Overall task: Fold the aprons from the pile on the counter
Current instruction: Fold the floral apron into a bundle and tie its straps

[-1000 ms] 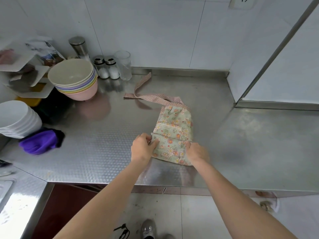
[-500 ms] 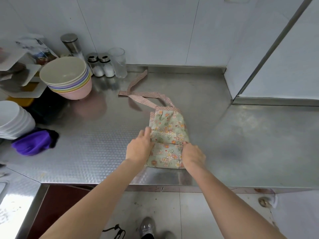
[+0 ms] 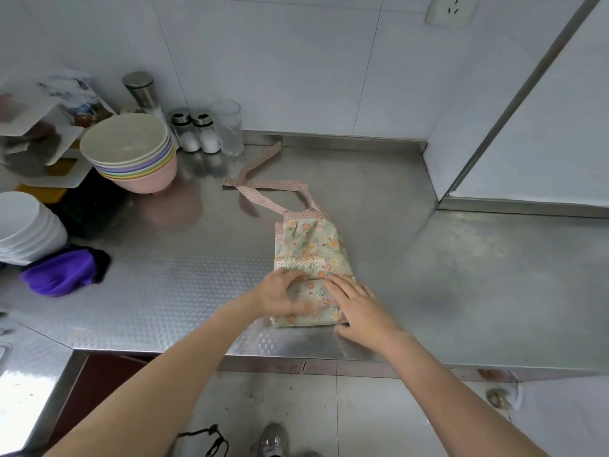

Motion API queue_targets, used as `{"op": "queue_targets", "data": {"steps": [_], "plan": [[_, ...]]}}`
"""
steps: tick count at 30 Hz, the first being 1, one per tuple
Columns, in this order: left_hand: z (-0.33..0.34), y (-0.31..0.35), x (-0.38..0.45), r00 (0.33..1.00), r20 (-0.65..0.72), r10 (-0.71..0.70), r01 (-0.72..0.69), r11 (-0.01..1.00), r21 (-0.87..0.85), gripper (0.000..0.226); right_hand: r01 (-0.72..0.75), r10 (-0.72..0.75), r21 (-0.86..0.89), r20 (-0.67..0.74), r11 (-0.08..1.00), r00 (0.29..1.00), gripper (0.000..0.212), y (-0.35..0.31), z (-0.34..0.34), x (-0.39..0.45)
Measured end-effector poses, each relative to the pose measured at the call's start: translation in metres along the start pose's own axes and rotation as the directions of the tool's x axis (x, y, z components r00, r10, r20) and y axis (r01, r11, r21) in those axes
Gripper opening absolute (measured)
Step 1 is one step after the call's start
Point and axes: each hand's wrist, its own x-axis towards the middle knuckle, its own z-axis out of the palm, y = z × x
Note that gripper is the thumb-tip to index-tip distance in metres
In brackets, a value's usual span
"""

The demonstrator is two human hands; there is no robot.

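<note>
Folded small on a steel counter [image 3: 379,179], a floral apron [image 3: 308,245], lying just right of centre with its near end close to the counter's front edge. Pressed flat on that near end, both hands side by side. Right hand [image 3: 357,303] with fingers straight and slightly spread, palm down on the cloth at the apron's five o'clock corner. Left hand [image 3: 280,296] at the seven o'clock corner, blurred, resting on the fabric; cannot tell whether its fingers lie flat or pinch a fold. Running across the apron just beyond the fingertips, a white lace band. Trailing off the far end toward eleven o'clock, pink dotted straps [image 3: 260,189], loose on the metal and crossing one another.

Ranged along the counter's left side: a stack of pastel bowls [image 3: 130,153] at ten o'clock from the apron, a stack of white bowls [image 3: 26,225] at nine o'clock by the frame's left edge, and a purple cloth [image 3: 61,270] just in front of those. Against the white tiled wall at eleven o'clock, two small shakers [image 3: 196,131] touching side by side, a clear glass [image 3: 227,127] just beside them on the right, and a taller steel-capped grinder [image 3: 143,92] behind on the left. High at one o'clock, a wall socket [image 3: 451,8]. Below the counter's edge, pale floor tiles and the toe of a shoe [image 3: 272,438].
</note>
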Motion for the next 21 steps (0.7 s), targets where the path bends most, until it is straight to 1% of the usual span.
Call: {"op": "queue_targets", "data": {"steps": [1,2,3,4,5,6,8,9,11,13,14,16,18,19,21], "plan": [[-0.006,0.000,0.003,0.996,-0.065,-0.056,0.052,0.996,-0.069,0.091,0.002,-0.002,-0.021,-0.026,1.000,1.000,0.078,0.000,0.001,0.001],[-0.012,-0.003,0.007,0.980,-0.160,-0.116,0.097,0.988,-0.121,0.082,0.003,-0.005,-0.032,-0.046,0.999,0.999,0.075,-0.002,-0.001,0.002],[-0.018,-0.004,0.011,0.951,-0.253,-0.177,0.136,0.975,-0.174,0.066,0.006,-0.008,-0.038,-0.059,0.999,0.998,0.074,-0.002,-0.001,0.003],[-0.023,-0.006,0.016,0.928,-0.299,-0.223,0.164,0.964,-0.210,0.051,0.013,-0.016,-0.047,-0.066,0.999,0.998,0.072,-0.003,-0.002,0.003],[-0.025,-0.007,0.021,0.923,-0.297,-0.243,0.178,0.957,-0.229,0.044,0.025,-0.028,-0.055,-0.064,0.998,0.998,0.070,-0.002,-0.003,0.003],[-0.026,-0.008,0.026,0.932,-0.265,-0.247,0.182,0.952,-0.246,0.041,0.042,-0.045,-0.057,-0.060,0.997,0.997,0.067,-0.001,-0.003,0.002],[-0.026,-0.006,0.036,0.943,-0.220,-0.249,0.182,0.941,-0.287,0.039,0.064,-0.066,-0.038,-0.052,0.997,0.996,0.063,0.000,-0.007,-0.001],[-0.026,-0.004,0.039,0.936,-0.220,-0.275,0.192,0.921,-0.338,0.039,0.070,-0.071,-0.031,-0.046,0.997,0.996,0.061,0.000,-0.010,-0.001],[-0.030,-0.002,0.045,0.906,-0.221,-0.361,0.222,0.850,-0.478,0.044,0.086,-0.088,-0.035,-0.051,0.996,0.995,0.057,0.001,-0.012,0.002],[-0.033,-0.002,0.052,0.878,-0.179,-0.443,0.268,0.767,-0.583,0.051,0.083,-0.085,-0.046,-0.034,0.995,0.996,0.057,0.002,-0.012,0.008],[-0.032,-0.003,0.055,0.872,-0.157,-0.464,0.298,0.757,-0.582,0.052,0.070,-0.071,-0.029,-0.018,0.997,0.997,0.054,0.004,-0.011,0.010],[-0.029,-0.006,0.055,0.864,-0.169,-0.475,0.328,0.783,-0.528,0.046,0.028,-0.028,0.050,0.000,0.998,1.000,0.037,0.005,-0.017,0.015],[-0.021,-0.011,0.052,0.858,-0.206,-0.471,0.313,0.796,-0.518,0.040,-0.105,0.095,0.173,0.066,0.979,0.993,0.015,0.003,-0.031,0.020],[-0.017,-0.014,0.050,0.865,-0.222,-0.451,0.300,0.817,-0.493,0.038,-0.192,0.162,0.234,0.140,0.953,0.977,0.005,0.003,-0.038,0.025],[-0.014,-0.017,0.048,0.901,-0.254,-0.352,0.252,0.900,-0.355,0.037,-0.347,0.262,0.301,0.289,0.888,0.921,0.019,0.001,-0.050,0.037]]}}
